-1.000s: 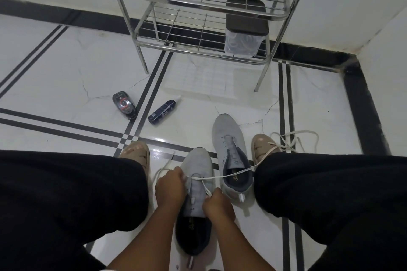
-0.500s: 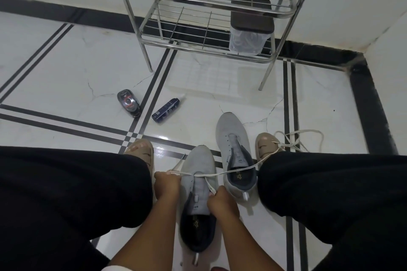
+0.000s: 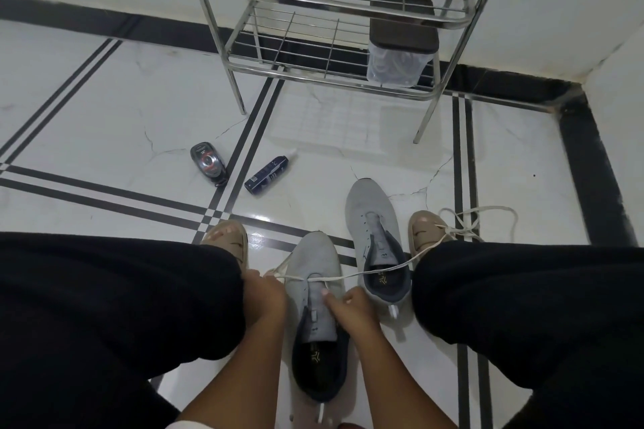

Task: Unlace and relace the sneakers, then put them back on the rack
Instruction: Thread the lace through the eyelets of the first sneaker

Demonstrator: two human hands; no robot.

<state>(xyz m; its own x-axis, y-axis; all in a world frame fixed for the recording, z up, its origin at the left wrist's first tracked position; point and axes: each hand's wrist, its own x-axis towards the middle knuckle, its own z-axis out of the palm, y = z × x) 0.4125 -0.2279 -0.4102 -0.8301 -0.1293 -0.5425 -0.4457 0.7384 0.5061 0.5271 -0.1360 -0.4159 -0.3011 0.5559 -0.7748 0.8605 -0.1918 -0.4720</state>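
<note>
Lace could snag mid-threading

The near sneaker (image 3: pixel 315 292) sits on the floor between the knees; left hand (image 3: pixel 265 296) pinches the lace (image 3: pixel 369 273), right hand (image 3: pixel 352 305) presses the tongue. Slack trailing round the right foot may catch and pull free.

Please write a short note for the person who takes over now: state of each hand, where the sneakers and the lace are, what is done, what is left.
Left hand: pinches one end of the white lace beside the near sneaker.
Right hand: fingers rest on that sneaker's tongue; its grip is unclear.
The lace crosses the front eyelets only; its long end trails right, over the far sneaker.
Far sneaker has no lace.
Rack holds no sneakers.
Left: finish lacing both, return them to the rack.
</note>
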